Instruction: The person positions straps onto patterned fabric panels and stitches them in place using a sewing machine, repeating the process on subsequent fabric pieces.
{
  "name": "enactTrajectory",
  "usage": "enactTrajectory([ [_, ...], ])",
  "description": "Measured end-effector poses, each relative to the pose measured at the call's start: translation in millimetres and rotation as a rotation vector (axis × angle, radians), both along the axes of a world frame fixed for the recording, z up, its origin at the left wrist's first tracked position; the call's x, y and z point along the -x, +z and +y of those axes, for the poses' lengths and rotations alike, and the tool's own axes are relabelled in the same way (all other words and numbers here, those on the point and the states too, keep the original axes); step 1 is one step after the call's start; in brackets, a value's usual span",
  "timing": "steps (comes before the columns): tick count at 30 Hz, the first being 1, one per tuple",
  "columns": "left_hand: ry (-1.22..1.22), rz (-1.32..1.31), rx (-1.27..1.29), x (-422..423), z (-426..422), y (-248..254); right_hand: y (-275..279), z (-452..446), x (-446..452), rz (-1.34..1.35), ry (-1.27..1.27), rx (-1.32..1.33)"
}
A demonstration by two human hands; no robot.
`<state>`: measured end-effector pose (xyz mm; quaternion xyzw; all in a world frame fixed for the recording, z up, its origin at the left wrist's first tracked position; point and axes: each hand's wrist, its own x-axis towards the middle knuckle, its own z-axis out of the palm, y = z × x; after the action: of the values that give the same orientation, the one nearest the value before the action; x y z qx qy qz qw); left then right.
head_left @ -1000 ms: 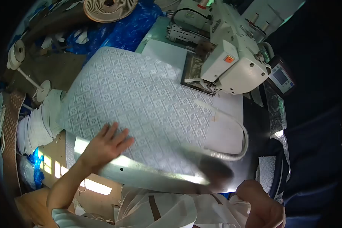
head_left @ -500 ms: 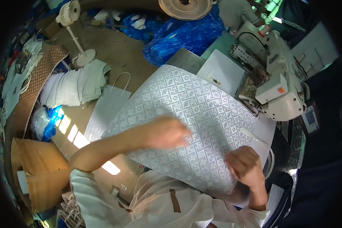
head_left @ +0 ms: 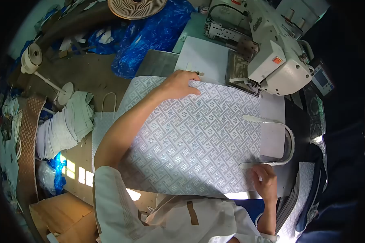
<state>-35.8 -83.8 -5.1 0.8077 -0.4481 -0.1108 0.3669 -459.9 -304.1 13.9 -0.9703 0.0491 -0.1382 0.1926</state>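
Observation:
A silvery-white sheet (head_left: 198, 133) with a woven-line and flower pattern lies in front of me. My left hand (head_left: 178, 86) rests over its far edge, thumb and fingers apart. A thin pale strip near those fingertips is too small to name. At the sheet's right side a white strap handle (head_left: 291, 141) curves outward in a loop, its two flat ends lying on the sheet. My right hand (head_left: 265, 180) is closed at the nearer end of this handle, fingers pinched against it by the sheet's near right corner.
A sewing machine (head_left: 275, 69) with a small control screen (head_left: 322, 80) stands at the back right. A white plate (head_left: 202, 56) lies beside its head. Stacked pale pieces (head_left: 65, 129), a fan (head_left: 65, 93), a cardboard box (head_left: 61, 214) and blue plastic (head_left: 150, 36) surround the left and back.
My left hand has moved from above the sheet's middle to its far edge, its fingers opening. My right hand has lowered to the handle's near end. The view has turned, and the sheet appears squarer.

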Motion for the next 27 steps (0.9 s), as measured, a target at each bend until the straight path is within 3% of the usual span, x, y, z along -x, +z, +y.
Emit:
enactTrajectory([
  [3,0.045,0.184,-0.071,-10,-4,-5,-15,5,1,-0.070,-0.127,-0.069],
  [10,-0.018,0.391,0.121,-13,1,-11,-42,-3,6,-0.185,-0.146,-0.095],
  [23,0.156,0.482,-0.010,-3,-4,-7,-47,-8,4,-0.139,-0.175,-0.138],
  [27,0.094,0.512,0.125,-15,3,-7,-48,-9,6,-0.129,-0.187,-0.159],
])
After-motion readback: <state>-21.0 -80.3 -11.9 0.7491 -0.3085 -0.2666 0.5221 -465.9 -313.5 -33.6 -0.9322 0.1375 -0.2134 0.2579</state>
